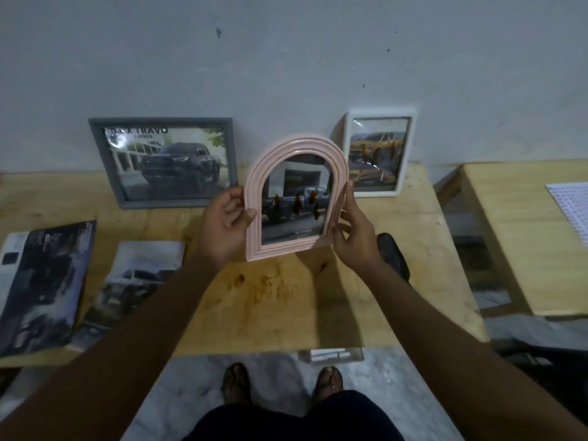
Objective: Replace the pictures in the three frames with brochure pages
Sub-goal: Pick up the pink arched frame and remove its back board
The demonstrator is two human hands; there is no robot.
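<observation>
A pink arched frame [254, 198] with a truck picture behind its glass is held upright above the wooden table [286, 300]. My left hand [224, 226] grips its left edge, thumb on the front. My right hand [353, 232] grips its right edge. A grey frame [95, 141] showing a dark truck leans on the wall at back left. A white frame [404, 154] showing a yellow vehicle leans at back right. Two brochure pages lie flat on the left: a dark one [41, 288] and a lighter one [133, 281].
A dark oblong object [393, 254] lies on the table just right of my right wrist. A second wooden table [515, 237] with a printed sheet [572, 205] stands to the right across a gap. My feet [237, 381] are on the marble floor below the table's front edge.
</observation>
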